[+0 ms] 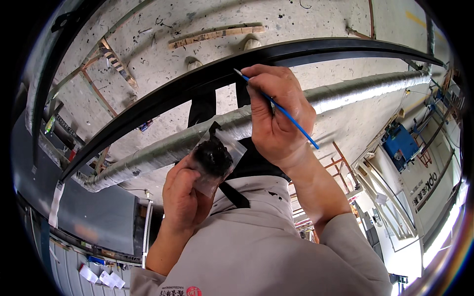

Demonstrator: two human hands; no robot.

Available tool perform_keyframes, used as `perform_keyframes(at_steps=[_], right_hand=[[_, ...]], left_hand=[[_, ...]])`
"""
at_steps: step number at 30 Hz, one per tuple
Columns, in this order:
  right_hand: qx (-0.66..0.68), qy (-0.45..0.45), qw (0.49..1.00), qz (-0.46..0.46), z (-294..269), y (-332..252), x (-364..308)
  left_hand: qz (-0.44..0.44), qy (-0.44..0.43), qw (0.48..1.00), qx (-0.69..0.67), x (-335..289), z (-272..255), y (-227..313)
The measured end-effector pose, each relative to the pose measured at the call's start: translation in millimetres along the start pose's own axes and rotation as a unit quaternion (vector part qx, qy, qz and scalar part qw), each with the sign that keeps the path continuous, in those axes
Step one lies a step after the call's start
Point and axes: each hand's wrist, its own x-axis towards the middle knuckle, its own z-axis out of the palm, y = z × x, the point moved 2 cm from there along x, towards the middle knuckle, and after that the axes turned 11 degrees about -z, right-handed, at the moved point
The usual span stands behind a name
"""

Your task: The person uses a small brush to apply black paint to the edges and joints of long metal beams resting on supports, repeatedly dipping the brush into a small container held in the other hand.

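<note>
In my right hand (281,111) is a thin blue paintbrush (291,117), pinched between thumb and fingers. Its pale tip lies at the face of a long black metal bar (197,81), which crosses in front of me. Lower and to the left, my left hand (185,190) grips a small clear plastic bag (236,150). A glossy black paste, seemingly paint (215,155), fills much of the bag and smears its upper edge. The lower fingers of my left hand are partly hidden behind the bag.
Below the bar runs a long support wrapped in silvery film (345,91). Strips of wood (217,35) lie on the speckled concrete floor (306,24). Dark panels (106,212) stand at the left. A blue machine (401,144) and pale frames (387,197) are at the right.
</note>
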Motion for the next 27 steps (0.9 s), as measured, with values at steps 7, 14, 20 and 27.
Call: perform_keyframes(at_steps=[7,14,20,27], right_hand=[[-0.012,0.006,1.0,0.009,-4.0,1.1,-2.6],[0.013,-0.006,1.0,-0.006,3.9,-1.1,-1.2],[0.002,0.0,1.0,0.005,-1.5,0.0,-2.0],[-0.01,-0.042,0.999,-0.006,4.4,-3.9,-1.2]], left_hand=[[0.006,0.0,1.0,0.0,-0.2,-1.4,0.0],[0.003,-0.006,1.0,0.011,-1.4,-3.5,-1.6],[0.006,-0.012,1.0,0.012,-1.5,-1.1,-1.9],[0.0,-0.076,0.997,-0.034,-2.4,-5.3,-2.6]])
